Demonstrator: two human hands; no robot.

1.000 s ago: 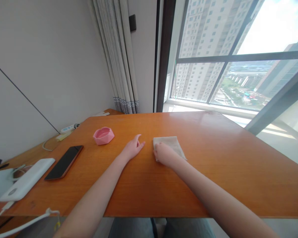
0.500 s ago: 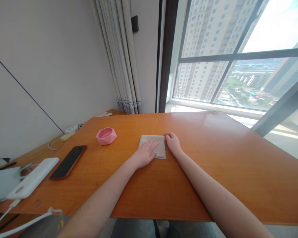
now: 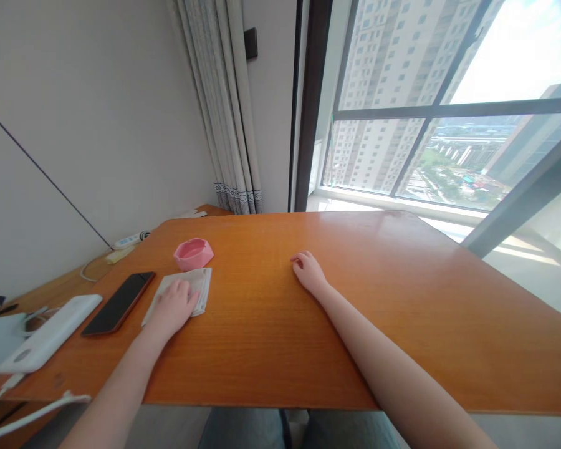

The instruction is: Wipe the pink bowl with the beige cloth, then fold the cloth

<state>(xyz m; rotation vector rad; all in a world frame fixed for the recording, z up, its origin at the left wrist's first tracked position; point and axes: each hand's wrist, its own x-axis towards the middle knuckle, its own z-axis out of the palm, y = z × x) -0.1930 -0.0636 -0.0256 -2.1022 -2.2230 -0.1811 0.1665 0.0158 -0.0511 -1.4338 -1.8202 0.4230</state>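
Two hands show in the head view. I have my left hand (image 3: 177, 305) spread flat, palm down, on the folded cloth (image 3: 197, 288), gripping nothing. That thin, pale, soft square lies between the glossy black phone (image 3: 118, 304) and the faceted pink dish (image 3: 193, 254). My right hand (image 3: 308, 274) rests loosely curled and empty on the smooth orange wooden table (image 3: 402, 299), well apart. Wiping looks partly done.

- Bright daylight pours in through the window (image 3: 430, 112) at far right.
- Sky at the top right corner is blown out white.
- Soft sheen glares off the far right of the surface (image 3: 378, 249).
- Shadows are faint.
- Wide-lens bend: the window frame and wall lines lean at the edges.
- Focus is sharp; no motion blur.
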